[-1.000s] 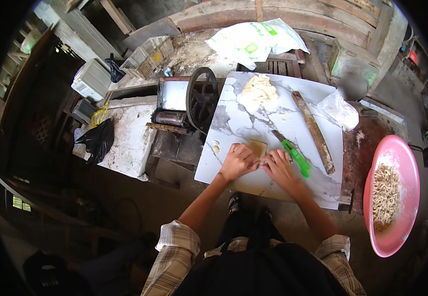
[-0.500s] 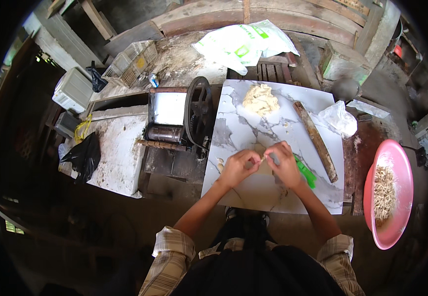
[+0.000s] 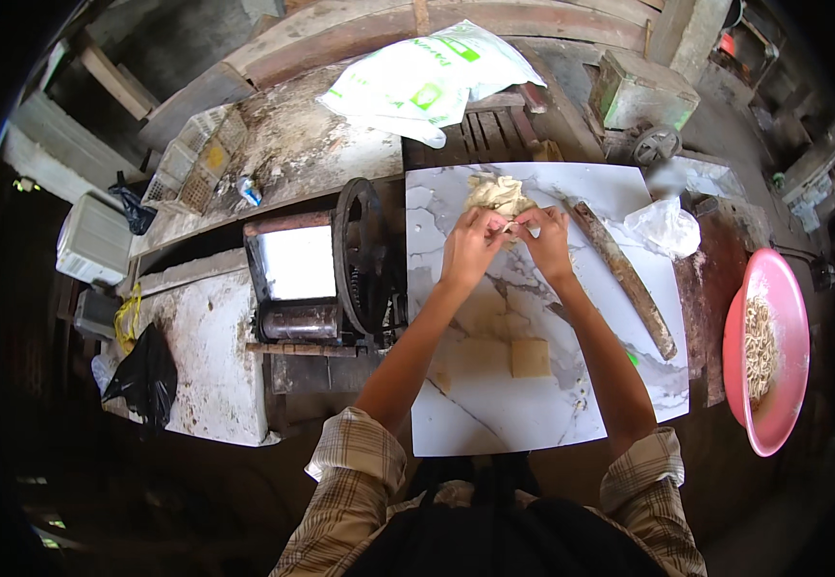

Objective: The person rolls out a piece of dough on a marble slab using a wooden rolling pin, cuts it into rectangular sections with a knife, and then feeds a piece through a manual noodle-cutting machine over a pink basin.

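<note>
My left hand [image 3: 475, 242] and my right hand [image 3: 544, 242] meet over the front edge of a pale dough lump [image 3: 497, 191], fingertips pinched on a small piece of dough [image 3: 510, 224]. They are at the back of the marble-patterned board [image 3: 465, 413]. A flat tan square [image 3: 530, 358] lies between my forearms. A long worn wooden stick [image 3: 624, 279] lies to the right, and a green-handled tool [image 3: 633, 358] is mostly hidden by my right forearm.
A roller machine [image 3: 297, 321] with a large wheel stands left of the board. A clear bag [image 3: 667, 226] is at the right, beside a pink basin [image 3: 787, 356] holding pale strips. Behind are a white sack [image 3: 408, 72], plastic crate [image 3: 186, 168] and black bag [image 3: 138, 375].
Both hands have moved from the front middle of the board, over the tan square, up to the dough lump at the back. The tan square is now uncovered. The view has shifted too.
</note>
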The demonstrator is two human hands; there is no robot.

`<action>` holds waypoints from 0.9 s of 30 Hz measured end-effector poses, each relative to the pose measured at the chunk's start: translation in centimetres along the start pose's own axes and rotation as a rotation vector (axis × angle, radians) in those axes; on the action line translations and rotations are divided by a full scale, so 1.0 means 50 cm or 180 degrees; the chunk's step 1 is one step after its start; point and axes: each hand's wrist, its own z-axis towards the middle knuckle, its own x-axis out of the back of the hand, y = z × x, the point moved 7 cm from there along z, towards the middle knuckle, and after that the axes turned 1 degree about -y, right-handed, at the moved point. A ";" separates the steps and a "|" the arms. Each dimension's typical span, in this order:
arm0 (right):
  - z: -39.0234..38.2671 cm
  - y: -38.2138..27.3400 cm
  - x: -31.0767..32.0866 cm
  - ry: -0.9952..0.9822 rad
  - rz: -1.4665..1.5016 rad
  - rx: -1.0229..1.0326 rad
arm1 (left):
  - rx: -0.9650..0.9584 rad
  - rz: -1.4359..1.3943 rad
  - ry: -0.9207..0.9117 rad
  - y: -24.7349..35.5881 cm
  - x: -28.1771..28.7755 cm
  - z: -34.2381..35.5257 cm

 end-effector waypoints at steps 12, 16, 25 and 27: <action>-0.045 0.004 0.021 0.0516 0.0300 -0.0132 | -0.0279 -0.0060 0.0243 0.013 -0.002 -0.025; -0.180 -0.116 0.083 -0.0376 0.0138 0.0196 | 0.0212 -0.0255 -0.0544 0.071 0.028 -0.164; -0.359 -0.147 0.134 -0.0791 -0.0918 0.0807 | -0.0609 0.1382 -0.0745 0.176 -0.009 -0.339; -0.365 -0.141 0.135 -0.0691 -0.0936 0.0862 | -0.0556 0.1330 -0.0775 0.172 -0.013 -0.341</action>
